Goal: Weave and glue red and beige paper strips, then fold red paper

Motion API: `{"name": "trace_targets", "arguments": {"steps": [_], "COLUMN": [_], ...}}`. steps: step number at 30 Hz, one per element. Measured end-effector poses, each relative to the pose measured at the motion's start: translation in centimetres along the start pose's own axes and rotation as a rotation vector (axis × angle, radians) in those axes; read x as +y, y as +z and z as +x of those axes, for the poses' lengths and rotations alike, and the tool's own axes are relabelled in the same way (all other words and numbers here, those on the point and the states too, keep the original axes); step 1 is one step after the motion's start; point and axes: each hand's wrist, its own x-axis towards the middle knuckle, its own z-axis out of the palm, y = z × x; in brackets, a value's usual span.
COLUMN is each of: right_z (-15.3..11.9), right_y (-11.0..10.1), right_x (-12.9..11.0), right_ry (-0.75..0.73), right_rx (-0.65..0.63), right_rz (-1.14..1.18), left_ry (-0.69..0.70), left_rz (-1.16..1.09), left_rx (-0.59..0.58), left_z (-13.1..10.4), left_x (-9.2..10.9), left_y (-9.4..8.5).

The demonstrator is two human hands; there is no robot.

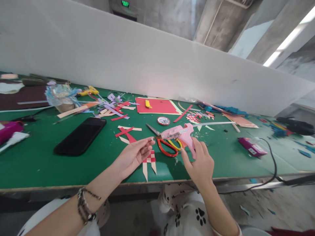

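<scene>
My right hand (200, 162) grips the handle of a pink glue gun (180, 132), whose nozzle points left toward my left fingertips. My left hand (134, 154) pinches a small woven piece of red and cream paper strips (149, 162) that hangs over the green table (36, 160) near its front edge. Orange-handled scissors (164, 144) lie just behind the glue gun. The gun's black cord (272, 160) trails off the table's right edge.
A black phone (81, 136) lies left of my hands. Behind are loose red and cream strips (126, 131), a red paper sheet (157, 105), a round tape roll (163, 121), a yellow glue gun (88, 91), a purple box (252, 147) and a white partition wall (147, 62).
</scene>
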Motion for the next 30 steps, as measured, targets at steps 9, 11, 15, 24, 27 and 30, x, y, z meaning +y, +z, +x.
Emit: {"name": "trace_targets", "arguments": {"steps": [9,11,15,24,27,30], "right_z": [0.03,0.00,-0.04,-0.01,0.00,0.06], "right_y": [-0.05,0.00,0.11,0.07,0.12,0.10], "right_x": [-0.06,-0.01,0.07,0.01,0.05,0.02], "right_ry": [0.007,0.011,0.023,0.047,0.056,0.059], "right_rx": [0.006,0.008,0.005,0.013,0.007,0.010], "right_rz": [0.011,0.013,0.024,0.044,0.061,0.072], "left_ry": [0.005,0.000,0.001,0.006,0.006,0.008], "left_rz": [-0.004,0.002,0.010,0.029,0.042,0.083], "left_rx": [0.012,0.010,0.003,-0.003,0.003,0.016], "left_z": [0.01,-0.04,-0.08,0.06,0.10,0.11], "left_x": [0.07,0.04,0.00,-0.04,0.01,0.00], "left_y": [0.15,0.14,0.05,-0.20,-0.11,-0.09]}}
